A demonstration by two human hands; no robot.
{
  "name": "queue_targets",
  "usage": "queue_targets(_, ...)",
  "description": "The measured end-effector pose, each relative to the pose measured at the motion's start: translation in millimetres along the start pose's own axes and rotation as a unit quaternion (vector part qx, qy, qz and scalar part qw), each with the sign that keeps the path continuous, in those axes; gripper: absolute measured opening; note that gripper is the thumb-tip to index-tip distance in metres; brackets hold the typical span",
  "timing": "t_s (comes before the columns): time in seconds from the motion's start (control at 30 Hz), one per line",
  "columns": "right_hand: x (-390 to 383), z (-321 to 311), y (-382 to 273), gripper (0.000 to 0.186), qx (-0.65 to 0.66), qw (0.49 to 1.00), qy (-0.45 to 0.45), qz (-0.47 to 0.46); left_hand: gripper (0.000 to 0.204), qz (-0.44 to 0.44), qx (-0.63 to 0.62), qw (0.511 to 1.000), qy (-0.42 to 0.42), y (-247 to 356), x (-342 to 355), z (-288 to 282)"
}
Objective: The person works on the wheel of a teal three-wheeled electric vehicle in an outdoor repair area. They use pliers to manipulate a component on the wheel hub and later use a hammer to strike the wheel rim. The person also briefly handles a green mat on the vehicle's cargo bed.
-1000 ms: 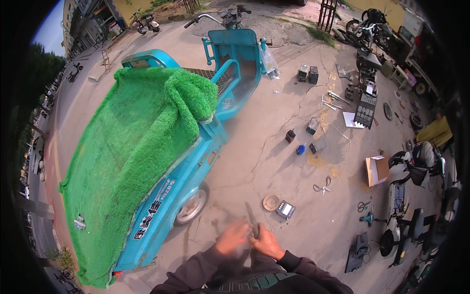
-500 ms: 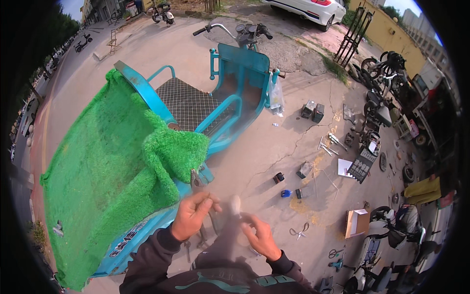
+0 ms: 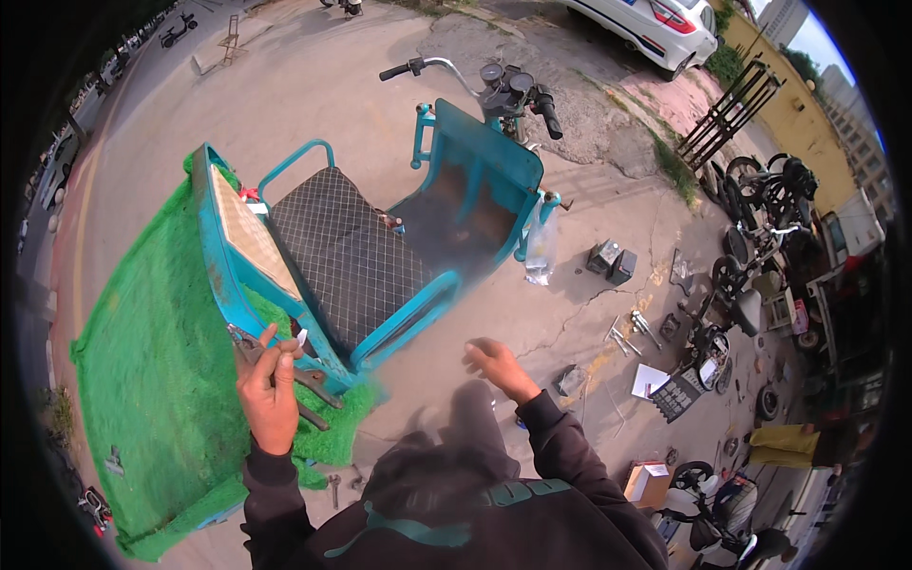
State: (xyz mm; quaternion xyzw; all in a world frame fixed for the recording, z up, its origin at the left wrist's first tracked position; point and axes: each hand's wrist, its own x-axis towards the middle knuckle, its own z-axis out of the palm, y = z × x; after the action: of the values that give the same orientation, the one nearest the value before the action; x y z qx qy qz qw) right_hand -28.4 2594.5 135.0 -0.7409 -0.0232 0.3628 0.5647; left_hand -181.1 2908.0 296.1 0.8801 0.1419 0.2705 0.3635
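Note:
My left hand [image 3: 269, 399] grips a pair of metal pliers [image 3: 249, 350] at the rear edge of a turquoise three-wheeled cart [image 3: 217, 266]; a small white bit shows by its fingertips, too small to make out. My right hand [image 3: 503, 369] is apart from it, fingers loosely spread and empty, below the side rail [image 3: 432, 304]. The cart has a quilted dark seat [image 3: 347, 256], a front panel [image 3: 489, 161] and handlebars [image 3: 518, 90]. Green artificial turf [image 3: 142, 351] lies over the rear, partly behind my left arm. A wrench [image 3: 334, 489] lies below my left hand.
A plastic bag [image 3: 540, 252] hangs at the cart's front. Rightward on the pavement are batteries [image 3: 608, 261], metal parts [image 3: 641, 328], a cardboard box [image 3: 646, 484] and several two-wheelers [image 3: 746, 304]. A white car [image 3: 646, 28] stands beyond, near a black metal rack [image 3: 722, 114].
My hands have separated: the left moved left and up to the cart with the pliers, the right moved right and up, fingers loosened. My view shifted forward, bringing the seat closer.

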Motion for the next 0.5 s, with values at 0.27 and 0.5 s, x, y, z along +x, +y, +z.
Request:
queue_targets(0.27,316,-97,-135,0.053,0.054,0.995,0.055,-0.062,0.03,-0.191,0.181,0.949,0.175,-38,38,47)
queue_targets(0.5,599,-215,-309,0.062,-0.186,0.905,0.363,-0.123,0.043,-0.299,0.168,0.851,0.398,-82,58,51)
